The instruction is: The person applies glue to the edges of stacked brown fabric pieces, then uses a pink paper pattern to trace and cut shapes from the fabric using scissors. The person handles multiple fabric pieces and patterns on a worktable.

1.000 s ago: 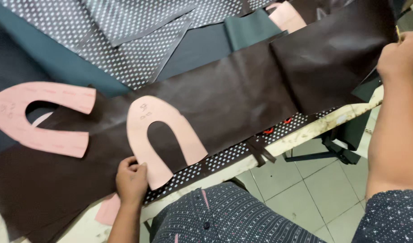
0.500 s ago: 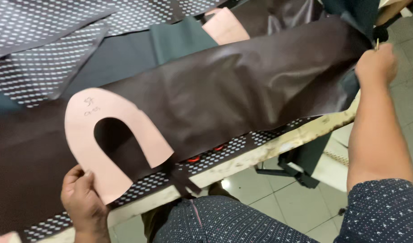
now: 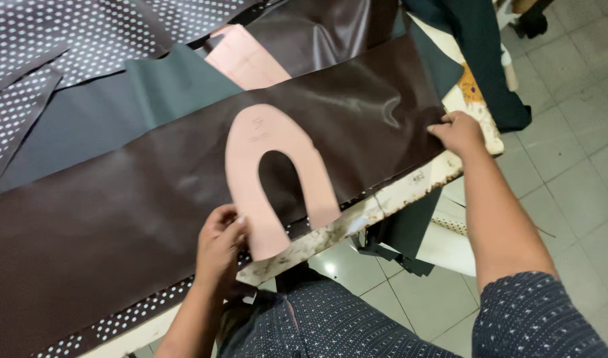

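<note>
Dark brown leather sheet covers the worn table above pale floor tiles.

Left hand pinching pink horseshoe pattern on brown leather strip; right hand gripping strip's end

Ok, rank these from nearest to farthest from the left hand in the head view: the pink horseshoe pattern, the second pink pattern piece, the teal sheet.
1. Pink horseshoe pattern: touched by the left hand.
2. Teal sheet: further up the table, left of centre.
3. Second pink pattern piece: far side, partly tucked under brown material.
</note>
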The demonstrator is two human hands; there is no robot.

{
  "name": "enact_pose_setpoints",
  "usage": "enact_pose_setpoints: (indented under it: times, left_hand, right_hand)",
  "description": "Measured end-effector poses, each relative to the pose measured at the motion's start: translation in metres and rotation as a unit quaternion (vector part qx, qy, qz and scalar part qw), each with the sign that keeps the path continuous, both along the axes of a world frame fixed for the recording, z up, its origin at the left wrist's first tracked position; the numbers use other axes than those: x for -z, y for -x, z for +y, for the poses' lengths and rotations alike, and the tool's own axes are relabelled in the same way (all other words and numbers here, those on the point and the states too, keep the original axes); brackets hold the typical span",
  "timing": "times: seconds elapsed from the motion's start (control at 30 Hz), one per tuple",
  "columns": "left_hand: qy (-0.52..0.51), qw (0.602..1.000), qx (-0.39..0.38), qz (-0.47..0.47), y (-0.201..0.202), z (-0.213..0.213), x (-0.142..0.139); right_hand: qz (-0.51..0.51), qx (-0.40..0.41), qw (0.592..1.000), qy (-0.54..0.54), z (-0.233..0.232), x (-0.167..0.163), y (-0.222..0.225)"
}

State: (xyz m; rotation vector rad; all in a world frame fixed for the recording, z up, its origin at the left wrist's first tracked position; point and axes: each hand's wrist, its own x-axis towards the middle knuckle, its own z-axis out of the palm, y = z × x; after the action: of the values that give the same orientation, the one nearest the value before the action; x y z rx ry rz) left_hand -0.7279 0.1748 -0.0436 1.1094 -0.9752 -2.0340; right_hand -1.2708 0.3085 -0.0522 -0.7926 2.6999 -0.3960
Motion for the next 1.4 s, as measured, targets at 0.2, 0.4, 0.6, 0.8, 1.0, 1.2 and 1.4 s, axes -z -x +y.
enact_pose_setpoints:
  times: [0.2, 0.4, 0.6, 0.8, 1.0, 1.2, 1.4]
  left_hand:
    - [0.008, 0.993, 0.115, -0.017, 0.119, -0.003, 0.002]
    - [0.002, 0.986, 0.166, -0.015, 0.236, 0.002, 0.015]
    - [0.024, 0.983, 0.165, -0.075, 0.306, 0.006, 0.036]
    - [0.102, 0.961, 0.167, -0.193, 0.329, 0.005, 0.043]
    - [0.12, 0.952, 0.162, -0.229, 0.345, 0.008, 0.028]
    - [0.184, 0.921, 0.178, -0.292, 0.347, 0.015, 0.019]
    - [0.175, 0.939, 0.162, -0.248, 0.347, 0.015, 0.022]
  right_hand:
    - [0.087, 0.067, 0.992, 0.065, 0.029, 0.022, -0.016]
    - [0.236, -0.01, 0.955, 0.179, 0.055, 0.055, -0.02]
    - [0.24, 0.008, 0.956, 0.171, 0.061, 0.071, -0.011]
    - [0.305, -0.014, 0.92, 0.243, 0.068, 0.084, -0.008]
    - [0.285, 0.008, 0.924, 0.254, 0.07, 0.092, -0.003]
    - [0.271, 0.026, 0.932, 0.238, 0.07, 0.094, -0.006]
    - [0.274, 0.017, 0.93, 0.246, 0.07, 0.091, -0.005]
